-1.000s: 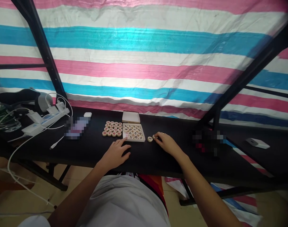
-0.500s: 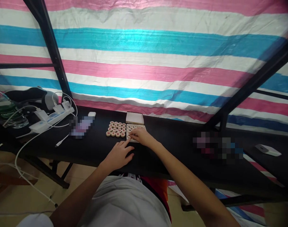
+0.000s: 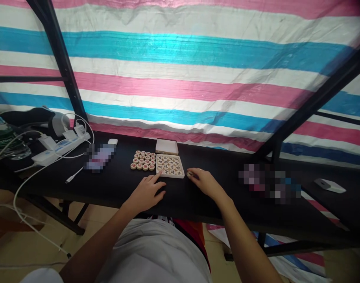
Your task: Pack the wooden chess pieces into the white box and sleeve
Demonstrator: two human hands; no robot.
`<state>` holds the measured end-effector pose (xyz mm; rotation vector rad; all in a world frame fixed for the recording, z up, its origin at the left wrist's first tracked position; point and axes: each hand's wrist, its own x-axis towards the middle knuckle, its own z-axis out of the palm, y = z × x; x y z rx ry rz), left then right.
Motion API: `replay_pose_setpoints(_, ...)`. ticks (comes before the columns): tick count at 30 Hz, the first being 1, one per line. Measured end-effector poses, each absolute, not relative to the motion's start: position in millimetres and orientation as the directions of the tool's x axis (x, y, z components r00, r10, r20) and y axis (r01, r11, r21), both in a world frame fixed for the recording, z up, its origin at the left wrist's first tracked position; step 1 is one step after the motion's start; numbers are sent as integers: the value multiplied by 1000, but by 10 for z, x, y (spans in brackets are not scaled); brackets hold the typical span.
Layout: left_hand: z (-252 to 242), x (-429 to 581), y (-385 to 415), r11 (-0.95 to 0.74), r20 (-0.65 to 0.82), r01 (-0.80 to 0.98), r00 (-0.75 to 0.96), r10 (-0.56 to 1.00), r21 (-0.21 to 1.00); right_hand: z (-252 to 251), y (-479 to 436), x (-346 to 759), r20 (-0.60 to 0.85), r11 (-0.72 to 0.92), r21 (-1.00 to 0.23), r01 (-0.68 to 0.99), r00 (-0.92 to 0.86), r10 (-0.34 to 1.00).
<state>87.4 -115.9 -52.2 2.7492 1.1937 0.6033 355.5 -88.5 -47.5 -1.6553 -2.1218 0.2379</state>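
A white box tray [image 3: 184,174] on the black table holds rows of Chinese chess pieces with black characters. Left of it stands a block of Chinese chess pieces with red characters [image 3: 142,161], set in rows. My left hand [image 3: 147,192] rests with its fingers apart, the index fingertip at the tray's near left corner. Just right of the tray, my right hand [image 3: 205,181] pinches a Chinese chess piece [image 3: 189,174] close to the tabletop. The box lid [image 3: 167,147] lies behind the tray.
A power strip [image 3: 61,149] with white plugs and cables lies at the left, near a plastic bottle [image 3: 10,141]. A blurred phone [image 3: 100,158] and a small white case [image 3: 113,142] lie closer. Blurred items [image 3: 268,182] and a white device [image 3: 329,185] are at the right.
My right hand has moved right, from over the tray to beside it, with a piece in its fingers. The left hand has stayed at the tray's corner.
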Motion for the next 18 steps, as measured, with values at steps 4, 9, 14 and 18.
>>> replay_pose_setpoints(4,-551,873,-1155,-697,361,669,603,712,257,-276,-900,3167,349,318,-438,841,-167,922)
replay_pose_setpoints(9,-549,871,-1136,-634,437,677,475,764,373,-190,-740,2604,334,533,-417,737,-421,843)
replay_pose_setpoints(14,-513,885,-1141,-582,387,727,450,805,365,-367,-580,2369,260,614,-301,730,-556,789)
replay_pose_setpoints(18,-510,887,-1151,-608,363,734,501,785,302,-448,-597,2372,312,618,-273,737,-540,782)
